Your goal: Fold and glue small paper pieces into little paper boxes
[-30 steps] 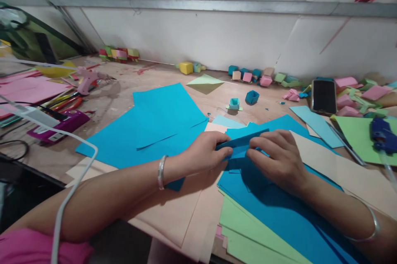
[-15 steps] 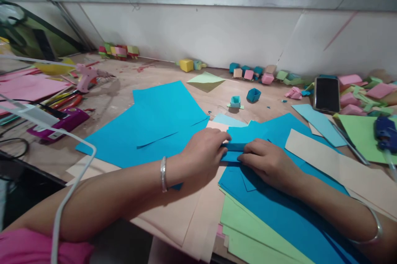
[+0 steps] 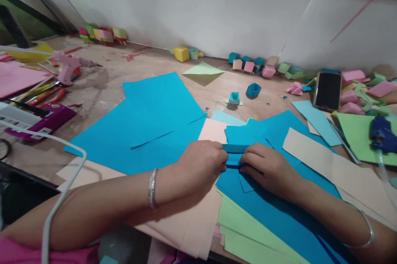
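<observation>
Between my two hands is a small folded strip of blue paper (image 3: pixel 235 148), its long edges creased up. My left hand (image 3: pixel 203 160) grips the strip's left end with curled fingers. At the right end, my right hand (image 3: pixel 268 167) pinches it between thumb and fingers; both fingertips partly cover it. Beneath lie blue sheets (image 3: pixel 279 210) stacked over light green sheets (image 3: pixel 248 237). Larger blue sheets (image 3: pixel 155 111) spread out beyond my left forearm. Farther back stand a small light-blue paper box (image 3: pixel 235 98) and a darker blue paper box (image 3: pixel 253 90).
A pink glue gun (image 3: pixel 68 67) and a purple device (image 3: pixel 43 121) lie at left, with a white cable crossing my left arm. At right are a phone (image 3: pixel 327 90), a dark blue glue gun (image 3: pixel 382 131) and pink paper pieces (image 3: pixel 350 100). Small paper cubes (image 3: pixel 249 66) line the wall.
The camera view has tilted down and shifted slightly. My left fingers have curled farther over the strip's end, while my right hand keeps its pinch.
</observation>
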A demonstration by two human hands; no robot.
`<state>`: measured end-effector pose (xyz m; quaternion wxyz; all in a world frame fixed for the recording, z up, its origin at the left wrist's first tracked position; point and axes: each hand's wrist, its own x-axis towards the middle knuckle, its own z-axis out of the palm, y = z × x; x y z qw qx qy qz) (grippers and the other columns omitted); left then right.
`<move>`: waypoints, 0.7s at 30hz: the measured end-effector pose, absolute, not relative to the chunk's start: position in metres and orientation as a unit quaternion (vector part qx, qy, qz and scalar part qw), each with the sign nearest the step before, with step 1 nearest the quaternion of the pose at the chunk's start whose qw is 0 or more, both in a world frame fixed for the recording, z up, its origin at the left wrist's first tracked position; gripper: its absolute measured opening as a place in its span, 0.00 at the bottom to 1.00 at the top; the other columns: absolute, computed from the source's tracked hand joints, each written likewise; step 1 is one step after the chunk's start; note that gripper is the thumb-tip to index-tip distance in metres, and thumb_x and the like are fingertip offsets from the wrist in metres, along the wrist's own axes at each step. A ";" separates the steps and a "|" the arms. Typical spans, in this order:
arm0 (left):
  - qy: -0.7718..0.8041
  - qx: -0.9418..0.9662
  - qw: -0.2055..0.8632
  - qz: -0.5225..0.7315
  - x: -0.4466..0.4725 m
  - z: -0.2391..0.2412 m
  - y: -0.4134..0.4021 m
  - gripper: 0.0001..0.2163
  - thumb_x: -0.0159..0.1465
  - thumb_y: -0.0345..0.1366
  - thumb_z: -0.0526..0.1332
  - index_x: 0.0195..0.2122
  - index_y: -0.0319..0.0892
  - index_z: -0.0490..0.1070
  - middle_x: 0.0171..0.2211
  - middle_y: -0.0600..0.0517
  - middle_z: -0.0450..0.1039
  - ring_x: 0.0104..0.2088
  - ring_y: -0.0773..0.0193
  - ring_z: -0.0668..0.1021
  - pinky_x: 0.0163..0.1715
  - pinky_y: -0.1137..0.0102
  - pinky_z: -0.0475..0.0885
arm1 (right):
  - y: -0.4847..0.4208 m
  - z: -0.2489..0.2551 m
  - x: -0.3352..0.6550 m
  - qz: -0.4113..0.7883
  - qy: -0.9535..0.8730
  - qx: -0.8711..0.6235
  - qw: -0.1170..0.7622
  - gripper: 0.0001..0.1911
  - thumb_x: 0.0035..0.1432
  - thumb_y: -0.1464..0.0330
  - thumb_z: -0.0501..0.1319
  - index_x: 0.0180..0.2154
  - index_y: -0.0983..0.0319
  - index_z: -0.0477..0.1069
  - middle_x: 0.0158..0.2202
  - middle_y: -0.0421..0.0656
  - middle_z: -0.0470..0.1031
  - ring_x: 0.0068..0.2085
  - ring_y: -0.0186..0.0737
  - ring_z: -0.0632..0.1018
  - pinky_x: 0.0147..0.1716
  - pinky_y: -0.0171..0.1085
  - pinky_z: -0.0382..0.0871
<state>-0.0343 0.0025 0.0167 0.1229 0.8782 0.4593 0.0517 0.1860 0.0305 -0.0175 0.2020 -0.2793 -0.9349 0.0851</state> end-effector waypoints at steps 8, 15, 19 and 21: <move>0.459 0.871 0.173 0.020 -0.040 0.021 0.012 0.12 0.67 0.37 0.56 0.27 0.41 0.70 0.27 0.50 0.71 0.29 0.61 0.71 0.24 0.68 0.55 | 0.029 -0.011 0.188 0.151 -0.911 -0.356 0.141 0.14 0.68 0.65 0.53 0.30 0.62 0.69 0.28 0.43 0.70 0.32 0.39 0.69 0.31 0.37 0.59; 0.485 0.854 0.189 -0.013 -0.036 0.019 0.014 0.10 0.68 0.37 0.55 0.31 0.40 0.69 0.31 0.48 0.72 0.31 0.58 0.71 0.26 0.66 0.54 | 0.022 -0.012 0.183 0.087 -0.903 -0.402 0.123 0.17 0.67 0.64 0.53 0.26 0.61 0.66 0.26 0.43 0.67 0.30 0.41 0.66 0.30 0.39 0.53; 0.489 0.851 0.193 -0.003 -0.038 0.012 0.013 0.09 0.68 0.38 0.55 0.32 0.41 0.68 0.30 0.47 0.71 0.30 0.57 0.70 0.26 0.65 0.53 | 0.021 -0.013 0.181 0.072 -0.901 -0.411 0.120 0.17 0.67 0.63 0.54 0.26 0.61 0.67 0.26 0.43 0.67 0.30 0.41 0.66 0.30 0.39 0.51; 0.485 0.853 0.191 0.007 -0.040 0.009 0.013 0.09 0.68 0.38 0.55 0.31 0.41 0.68 0.30 0.48 0.70 0.30 0.57 0.70 0.26 0.65 0.53 | 0.020 -0.013 0.181 0.064 -0.900 -0.415 0.115 0.17 0.67 0.63 0.54 0.25 0.61 0.67 0.25 0.43 0.67 0.30 0.41 0.66 0.30 0.40 0.51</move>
